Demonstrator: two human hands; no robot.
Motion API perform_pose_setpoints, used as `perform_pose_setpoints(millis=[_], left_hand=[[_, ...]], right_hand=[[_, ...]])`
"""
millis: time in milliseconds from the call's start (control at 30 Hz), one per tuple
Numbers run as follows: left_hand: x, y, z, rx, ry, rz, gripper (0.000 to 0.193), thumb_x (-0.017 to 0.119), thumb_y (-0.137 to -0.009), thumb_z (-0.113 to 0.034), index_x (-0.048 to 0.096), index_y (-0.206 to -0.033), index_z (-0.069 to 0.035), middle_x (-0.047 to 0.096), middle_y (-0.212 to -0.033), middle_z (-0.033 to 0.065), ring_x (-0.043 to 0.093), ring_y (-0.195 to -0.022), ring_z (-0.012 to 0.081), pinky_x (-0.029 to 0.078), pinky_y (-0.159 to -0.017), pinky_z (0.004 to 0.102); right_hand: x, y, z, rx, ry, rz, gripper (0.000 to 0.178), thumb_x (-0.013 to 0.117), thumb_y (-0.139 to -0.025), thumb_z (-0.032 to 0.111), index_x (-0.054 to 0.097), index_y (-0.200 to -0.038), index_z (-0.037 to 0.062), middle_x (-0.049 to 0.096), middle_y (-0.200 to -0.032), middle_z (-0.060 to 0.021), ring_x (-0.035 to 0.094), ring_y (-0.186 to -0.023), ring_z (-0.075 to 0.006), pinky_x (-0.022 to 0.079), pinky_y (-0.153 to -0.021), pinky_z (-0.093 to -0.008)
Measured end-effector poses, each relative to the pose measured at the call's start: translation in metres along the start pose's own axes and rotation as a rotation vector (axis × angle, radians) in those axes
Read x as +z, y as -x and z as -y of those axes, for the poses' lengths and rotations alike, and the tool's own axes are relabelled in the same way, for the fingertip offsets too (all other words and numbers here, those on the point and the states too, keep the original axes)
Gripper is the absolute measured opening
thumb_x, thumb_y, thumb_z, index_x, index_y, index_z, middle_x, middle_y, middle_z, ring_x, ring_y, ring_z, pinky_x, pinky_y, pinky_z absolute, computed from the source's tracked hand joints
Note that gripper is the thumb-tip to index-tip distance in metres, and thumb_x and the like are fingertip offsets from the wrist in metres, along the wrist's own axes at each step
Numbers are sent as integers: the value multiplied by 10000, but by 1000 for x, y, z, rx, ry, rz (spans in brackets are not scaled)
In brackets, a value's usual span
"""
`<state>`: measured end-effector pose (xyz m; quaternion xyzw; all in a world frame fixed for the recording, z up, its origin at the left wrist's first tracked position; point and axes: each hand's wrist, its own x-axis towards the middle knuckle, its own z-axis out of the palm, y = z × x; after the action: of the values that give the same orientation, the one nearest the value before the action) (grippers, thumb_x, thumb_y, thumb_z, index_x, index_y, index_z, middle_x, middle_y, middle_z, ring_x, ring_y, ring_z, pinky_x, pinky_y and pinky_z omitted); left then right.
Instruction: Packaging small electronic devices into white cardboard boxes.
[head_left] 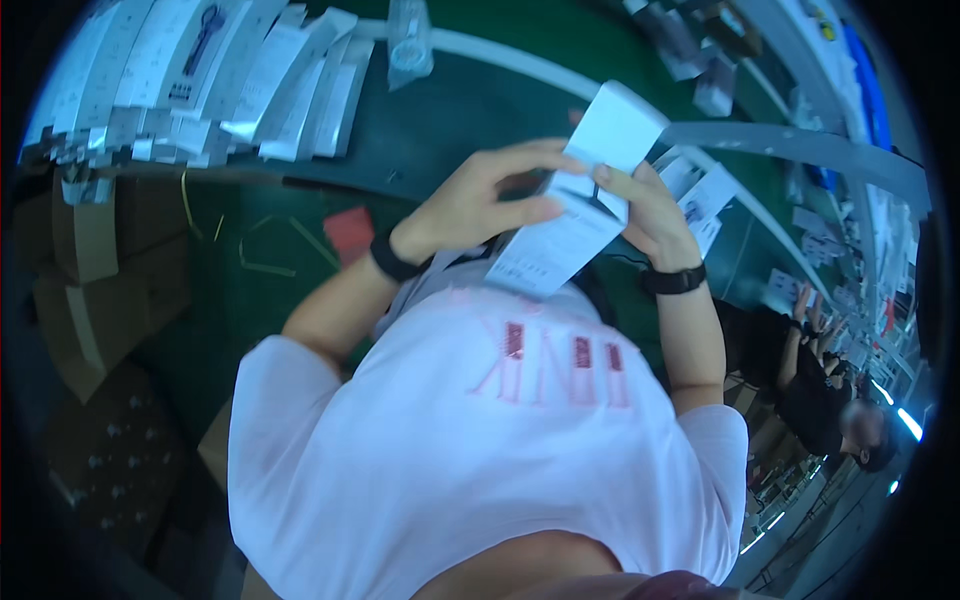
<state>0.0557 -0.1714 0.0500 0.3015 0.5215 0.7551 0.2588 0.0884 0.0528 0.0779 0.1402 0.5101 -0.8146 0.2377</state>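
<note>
In front of my chest I hold a long white cardboard box (pixel 562 246) at a tilt, its top end raised away from me. A white end flap (pixel 615 128) stands up from that end. My left hand (pixel 492 196) grips the box's left side, with the thumb along the printed face and the fingers bent over the top end. My right hand (pixel 650 208) is closed around the right edge, its thumb by the dark slit at the opening. Whatever the box contains is hidden.
Many white printed boxes (pixel 190 75) stand in a row on the green table (pixel 370 130) at the far left. A clear plastic-wrapped item (pixel 409 45) lies beside them. Open brown cartons (pixel 85 310) are at lower left. Another person (pixel 835 400) works at far right.
</note>
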Motion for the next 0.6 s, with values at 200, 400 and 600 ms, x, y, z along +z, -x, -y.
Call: perform_pose_setpoints(millis=[200,400,600], left_hand=[[-18,-13,14,-212,83,-44,434,655,-841,-28,537,-1259,-10,556,-1200,103,525,-1129,175,471,-933,316],[-7,-25,27,-181,158,-106,532,713,-769,29,468,-1238,-30,571,-1168,117,533,-1120,190,458,-938,313],[-1,-35,30,-166,197,-90,565,804,-735,-140,498,-1202,-51,588,-1143,109,548,-1133,229,501,-914,354]], right_hand=[[0,1,0,-565,502,22,397,681,-862,196,611,-1199,-3,633,-1161,-108,592,-1043,-164,461,-896,-289],[0,16,12,-436,654,-111,269,617,-907,135,651,-1151,27,665,-1099,-105,618,-978,-147,485,-847,-263],[-11,21,32,-377,799,-55,250,566,-935,170,672,-1137,67,673,-1110,-84,630,-958,-154,487,-815,-260]])
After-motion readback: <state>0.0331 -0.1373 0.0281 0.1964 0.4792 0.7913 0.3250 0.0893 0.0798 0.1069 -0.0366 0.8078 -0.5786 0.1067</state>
